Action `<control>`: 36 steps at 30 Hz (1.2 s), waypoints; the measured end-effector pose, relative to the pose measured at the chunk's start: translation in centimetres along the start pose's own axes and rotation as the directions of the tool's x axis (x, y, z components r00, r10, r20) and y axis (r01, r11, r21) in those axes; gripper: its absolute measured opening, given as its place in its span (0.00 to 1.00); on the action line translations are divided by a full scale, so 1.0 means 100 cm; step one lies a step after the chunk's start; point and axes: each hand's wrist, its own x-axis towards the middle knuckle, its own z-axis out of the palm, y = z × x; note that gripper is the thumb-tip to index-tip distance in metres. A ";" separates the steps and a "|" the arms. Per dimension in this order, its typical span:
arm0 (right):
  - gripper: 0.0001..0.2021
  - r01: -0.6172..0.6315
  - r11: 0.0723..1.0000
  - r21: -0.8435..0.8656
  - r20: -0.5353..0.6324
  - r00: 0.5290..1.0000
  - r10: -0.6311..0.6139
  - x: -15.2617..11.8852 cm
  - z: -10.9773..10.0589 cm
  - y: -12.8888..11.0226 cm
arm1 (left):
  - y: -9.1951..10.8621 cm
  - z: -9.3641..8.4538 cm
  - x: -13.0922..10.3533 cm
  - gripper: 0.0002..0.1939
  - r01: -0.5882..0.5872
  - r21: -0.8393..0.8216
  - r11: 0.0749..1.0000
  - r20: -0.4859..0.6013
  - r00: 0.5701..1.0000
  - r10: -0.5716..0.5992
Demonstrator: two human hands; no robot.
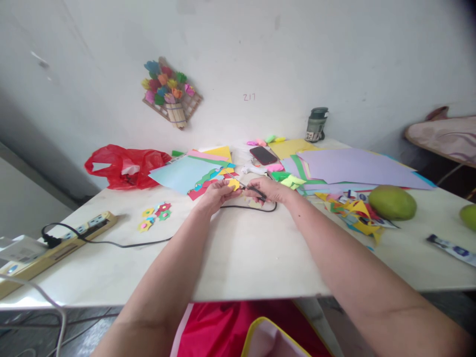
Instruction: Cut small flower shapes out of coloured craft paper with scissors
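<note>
Head view: yellow paper [233,185] is pinched by the left hand [218,194], beside scissors [261,195] gripped by the right hand [268,189]; a cable [124,246] is looped near both, flowers [145,226] laid leftward

Left-hand grip [218,192]: yellow paper [234,184], pinched. Right-hand grip [269,189]: scissors [256,191], blades near the paper. Bench [245,258], left: paper flowers [164,214], power strip [89,232], red bag [148,162] beside light-blue sheet [186,172]. Beyond the hands: phone [263,155]. Right: purple sheet [353,168], paper scraps [360,216] near green fruit [392,202]. Wall [238,54] behind: flower ornament [171,94].
</note>
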 end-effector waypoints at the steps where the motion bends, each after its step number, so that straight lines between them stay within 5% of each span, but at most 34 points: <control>1: 0.18 0.002 1.000 -0.003 0.003 1.000 -0.002 0.000 -0.001 0.001 | 0.000 0.000 0.000 0.08 0.002 0.012 1.000 0.000 1.000 -0.002; 11: 0.16 -0.069 0.997 0.033 -0.012 0.998 0.069 -0.009 -0.008 -0.007 | 0.001 0.001 0.000 0.12 -0.018 0.058 0.998 -0.026 0.999 0.020; 22: 0.17 0.053 0.992 0.117 -0.056 0.997 -0.047 -0.010 -0.010 -0.005 | 0.005 0.001 -0.002 0.09 0.085 0.072 0.994 -0.050 0.995 -0.081; 29: 0.17 0.084 0.964 0.252 -0.308 0.951 -0.003 0.000 -0.006 -0.002 | 0.008 0.004 -0.003 0.09 0.115 0.084 0.990 -0.049 0.993 -0.111; 36: 0.22 0.164 0.916 0.367 -0.281 0.958 -0.058 0.008 0.004 0.000 | 0.008 0.007 -0.005 0.11 0.130 0.150 0.980 -0.017 0.991 -0.129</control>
